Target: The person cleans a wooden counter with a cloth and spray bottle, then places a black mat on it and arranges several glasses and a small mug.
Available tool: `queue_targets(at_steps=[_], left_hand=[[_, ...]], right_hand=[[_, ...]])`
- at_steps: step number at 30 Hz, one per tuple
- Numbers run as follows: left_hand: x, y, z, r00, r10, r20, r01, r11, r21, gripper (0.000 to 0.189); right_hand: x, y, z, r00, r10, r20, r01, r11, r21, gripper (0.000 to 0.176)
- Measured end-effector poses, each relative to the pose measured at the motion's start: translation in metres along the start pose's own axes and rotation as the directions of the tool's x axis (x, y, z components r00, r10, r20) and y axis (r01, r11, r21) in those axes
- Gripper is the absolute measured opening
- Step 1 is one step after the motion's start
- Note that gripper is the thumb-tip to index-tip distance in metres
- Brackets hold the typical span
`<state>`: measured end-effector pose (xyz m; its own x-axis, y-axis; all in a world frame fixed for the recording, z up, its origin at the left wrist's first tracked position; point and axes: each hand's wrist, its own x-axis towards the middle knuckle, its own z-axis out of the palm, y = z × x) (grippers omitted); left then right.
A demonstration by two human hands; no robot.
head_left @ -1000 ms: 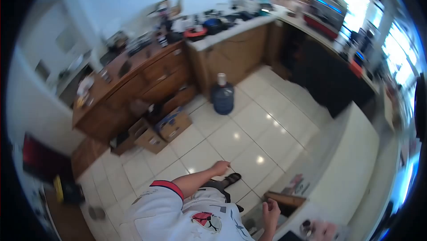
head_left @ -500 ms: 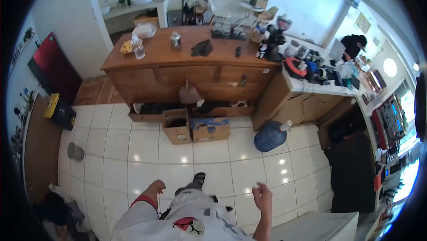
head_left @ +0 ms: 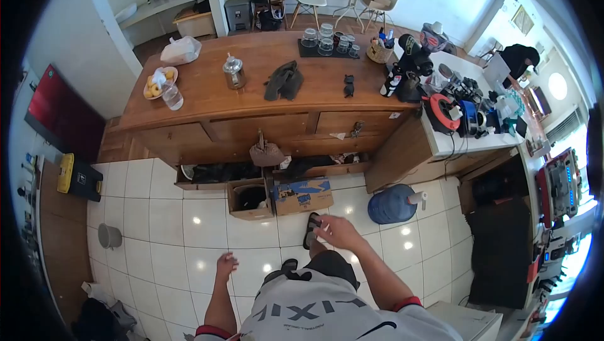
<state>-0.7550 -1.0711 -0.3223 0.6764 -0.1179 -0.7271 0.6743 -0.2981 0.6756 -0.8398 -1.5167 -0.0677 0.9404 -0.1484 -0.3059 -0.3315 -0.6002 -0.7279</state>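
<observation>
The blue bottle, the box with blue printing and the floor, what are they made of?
The bottle looks like smooth plastic, with a shine on its blue wall. The box seems cardboard: dull brown with flat sides. The floor is glossy tile, maybe ceramic: lines divide it and lights reflect in it.

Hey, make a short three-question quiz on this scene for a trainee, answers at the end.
1. Which is nearer the translucent blue plastic water jug: the left hand or the right hand?
2. On the brown wooden counter, what stands just left of the crumpled dark cloth in this view? A: clear glass cups; B: shiny silver lidded canister; C: round woven basket.
3. True or false: the round grey bucket stands on the white tiled floor.

Key: 1, right hand; 2, B; 3, true.
</observation>
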Motion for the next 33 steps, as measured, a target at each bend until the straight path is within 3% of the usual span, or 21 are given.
queue_targets(at_steps=[3,5,7,9,10,13,14,15,16,17,19,21,22,23,25,27,28,29,30,32,33], left_hand=[[-0.024,-0.046,-0.023,0.977,-0.175,-0.121,0.181,0.983,0.041,0.039],[-0.062,-0.07,-0.031,0.874,-0.378,-0.306,0.356,0.926,-0.126,0.029],[-0.086,-0.086,-0.028,0.724,-0.595,-0.35,0.502,0.802,-0.325,0.024],[-0.124,-0.056,-0.011,0.795,-0.476,-0.377,0.362,0.87,-0.336,0.023],[-0.125,-0.046,0.0,0.794,-0.475,-0.379,0.393,0.877,-0.276,0.023],[-0.124,-0.022,0.031,0.828,-0.487,-0.278,0.437,0.871,-0.224,0.024],[-0.115,-0.013,0.037,0.937,-0.272,-0.221,0.281,0.96,0.011,0.024],[-0.108,-0.004,0.041,0.99,-0.066,-0.122,0.093,0.968,0.235,0.024],[-0.092,0.007,0.045,0.95,-0.245,-0.193,0.258,0.965,0.045,0.024],[-0.06,0.035,0.054,0.885,-0.413,-0.217,0.387,0.909,-0.153,0.025],[-0.015,0.08,0.05,0.971,-0.198,-0.134,0.198,0.98,-0.015,0.027],[0.027,0.135,0.045,0.989,-0.028,-0.148,0.037,0.998,0.059,0.029],[0.05,0.148,0.036,0.981,0.102,-0.165,-0.088,0.992,0.091,0.039],[0.032,0.207,0.059,0.938,0.173,-0.299,-0.179,0.984,0.01,0.034],[0.029,0.236,0.062,0.913,0.199,-0.357,-0.235,0.97,-0.06,0.031],[0.027,0.246,0.062,0.92,0.191,-0.344,-0.221,0.974,-0.052,0.03],[0.021,0.247,0.066,0.928,0.157,-0.339,-0.195,0.977,-0.082,0.029],[0.016,0.245,0.071,0.926,0.154,-0.345,-0.19,0.979,-0.073,0.029],[0.01,0.241,0.076,0.94,0.109,-0.324,-0.164,0.975,-0.148,0.029],[-0.001,0.227,0.079,0.954,0.043,-0.296,-0.115,0.966,-0.23,0.032],[-0.009,0.223,0.082,0.953,0.006,-0.304,-0.083,0.966,-0.243,0.03]], right_hand=[[0.087,0.026,-0.042,0.988,-0.112,-0.103,0.103,0.99,-0.092,0.039],[0.15,0.049,-0.065,0.952,-0.209,-0.224,0.174,0.971,-0.162,0.033],[0.215,0.056,-0.103,0.868,-0.181,-0.462,0.132,0.982,-0.137,0.023],[0.281,0.071,-0.136,0.655,-0.134,-0.744,0.082,0.991,-0.106,0.017],[0.311,0.081,-0.152,0.504,-0.134,-0.853,0.07,0.991,-0.115,0.015],[0.364,0.091,-0.203,0.477,-0.119,-0.871,-0.167,0.961,-0.222,0.03],[0.38,0.093,-0.214,0.45,-0.076,-0.89,-0.273,0.937,-0.218,0.036],[0.396,0.092,-0.227,0.473,0.101,-0.875,-0.412,0.904,-0.118,0.042],[0.406,0.092,-0.238,0.468,0.278,-0.839,-0.551,0.834,-0.031,0.049],[0.414,0.1,-0.243,0.516,0.302,-0.801,-0.574,0.816,-0.061,0.048],[0.43,0.124,-0.25,0.561,0.313,-0.767,-0.589,0.802,-0.103,0.048],[0.45,0.139,-0.249,0.676,0.397,-0.621,-0.59,0.797,-0.133,0.047],[0.45,0.135,-0.247,0.691,0.375,-0.618,-0.573,0.805,-0.151,0.047],[0.444,0.135,-0.239,0.662,0.257,-0.704,-0.518,0.836,-0.181,0.042],[0.444,0.126,-0.228,0.624,0.13,-0.77,-0.45,0.866,-0.219,0.037],[0.451,0.113,-0.217,0.764,0.16,-0.625,-0.067,0.983,0.17,0.03],[0.455,0.098,-0.21,0.767,0.163,-0.621,-0.066,0.982,0.176,0.03],[0.456,0.071,-0.203,0.873,0.269,-0.406,0.05,0.78,0.623,0.025],[0.457,0.044,-0.196,0.957,0.242,-0.161,0.062,0.373,0.926,0.021],[0.464,0.003,-0.188,0.99,0.135,-0.045,0.011,0.243,0.97,0.018],[0.48,-0.004,-0.178,0.992,0.105,-0.074,0.025,0.407,0.913,0.02]])
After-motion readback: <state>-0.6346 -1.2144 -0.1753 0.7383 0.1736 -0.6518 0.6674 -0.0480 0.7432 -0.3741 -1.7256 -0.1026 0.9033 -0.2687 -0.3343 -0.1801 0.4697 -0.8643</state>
